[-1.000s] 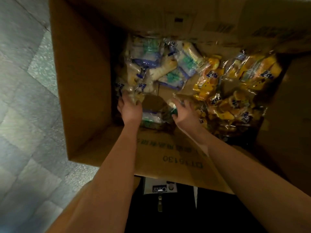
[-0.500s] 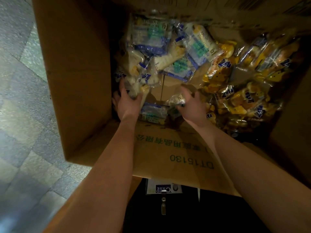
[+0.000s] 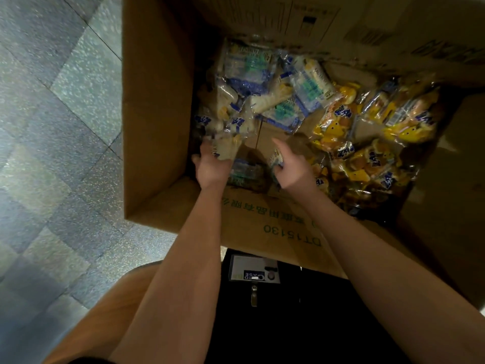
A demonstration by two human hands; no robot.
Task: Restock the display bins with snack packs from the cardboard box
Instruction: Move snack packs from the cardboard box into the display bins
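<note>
Inside cardboard box (image 3: 157, 106), left hand (image 3: 213, 168) grips pale snack pack (image 3: 226, 147); right hand (image 3: 295, 168) clasps small clear pack (image 3: 276, 156), thumb extended.

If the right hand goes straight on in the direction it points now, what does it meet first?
The right hand, gripping a small pack, points away from the person. Past a bare patch of box floor, it would likely meet the blue-and-white packs first; depth is unclear.
</note>
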